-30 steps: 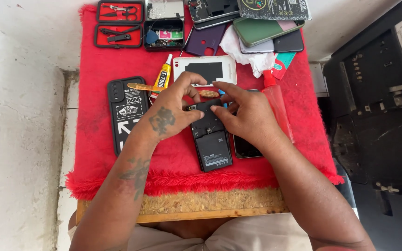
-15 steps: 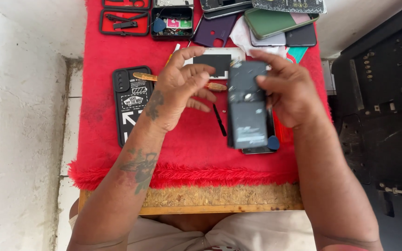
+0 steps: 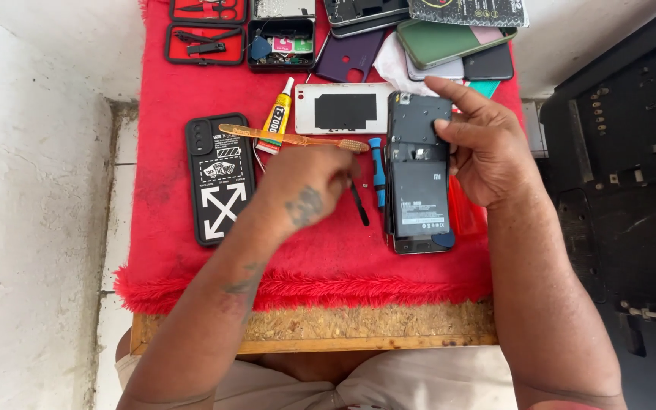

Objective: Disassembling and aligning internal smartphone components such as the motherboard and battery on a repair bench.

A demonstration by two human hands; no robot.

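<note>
Left hand: held palm down, fingers curled shut, forearm stretched forward.
Right hand: raised, fingers curled in a grip, index finger extended.

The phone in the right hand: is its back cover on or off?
Off: the phone shows its bare battery and inner frame, held by the right hand.

A: The top row is cut by the frame edge: the tool case, the stacked phones.

B: The left hand hides its own fingertips; what is pinched there cannot be told.

A: The opened phone is partly covered by the right hand.

B: Its tiny parts are too small to be made out.
</note>
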